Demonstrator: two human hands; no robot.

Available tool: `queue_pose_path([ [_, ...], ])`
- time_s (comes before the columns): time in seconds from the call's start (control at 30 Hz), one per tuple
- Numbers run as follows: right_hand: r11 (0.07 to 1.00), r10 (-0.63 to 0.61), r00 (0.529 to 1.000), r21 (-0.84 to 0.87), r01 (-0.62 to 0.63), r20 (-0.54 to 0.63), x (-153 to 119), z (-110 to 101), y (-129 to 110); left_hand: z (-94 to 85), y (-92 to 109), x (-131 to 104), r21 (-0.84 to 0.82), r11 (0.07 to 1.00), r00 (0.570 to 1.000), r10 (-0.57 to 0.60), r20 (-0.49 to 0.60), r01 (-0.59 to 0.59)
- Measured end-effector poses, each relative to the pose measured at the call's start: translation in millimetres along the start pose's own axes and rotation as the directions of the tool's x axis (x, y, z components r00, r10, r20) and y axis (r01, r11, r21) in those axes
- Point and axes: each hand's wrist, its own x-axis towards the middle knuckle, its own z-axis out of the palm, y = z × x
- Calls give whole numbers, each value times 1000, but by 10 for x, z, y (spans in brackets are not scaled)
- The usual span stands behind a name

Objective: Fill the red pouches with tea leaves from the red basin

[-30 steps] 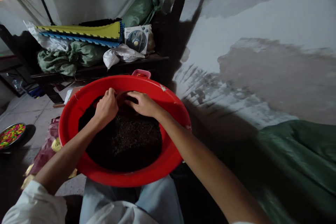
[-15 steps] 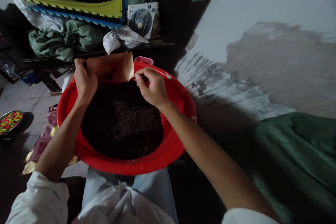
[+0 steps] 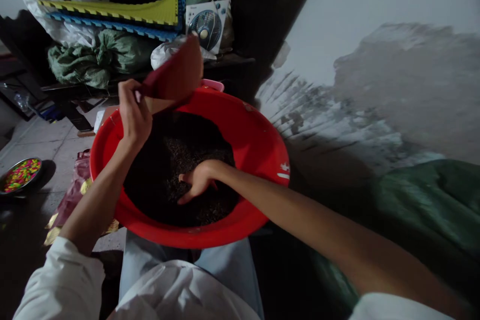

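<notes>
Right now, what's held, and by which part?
The left hand grips a reddish pouch by its left end; whether the right hand holds anything cannot be told.

no readable text anywhere

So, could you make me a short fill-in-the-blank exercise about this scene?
1. The left hand holds a reddish pouch, while the other hand, the ____ one, reaches into dark loose material.
2. That material lies in a big round tub whose colour is ____.
3. On the shelf behind, the mat above the blue layer is ____.

Missing words: right; red; yellow.
</notes>
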Motion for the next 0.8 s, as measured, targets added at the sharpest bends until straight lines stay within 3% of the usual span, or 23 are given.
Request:
queue_pose_path([
  [0.1, 999, -3, 992, -52, 9, 126, 23, 46, -94, 122, 27, -119, -71, 997, 969, 24, 245, -7],
  [0.13, 997, -19, 992, -66, 27, 121, 30, 50, -107, 152, 49, -156, -84, 996, 953, 16, 304, 10],
  [0.37, 964, -195, 976, -165, 208, 94, 108, -28, -108, 166, 348, -271, -64, 993, 853, -48, 520, 95],
  [0.5, 923, -327, 943, -193, 334, 67, 18, -95, -125, 94, 502, -266, 61, 995, 728, -100, 679, 80],
  [0.6, 948, -308, 949, -70, 312, 62, -154, -164, -108, 29, 592, -264, 149, 988, 617, -146, 773, 46],
  [0.8, 913, -372, 918, 122, 389, -141, -491, -351, 149, -66, 652, -254, 184, 980, 452, -130, 883, -78],
])
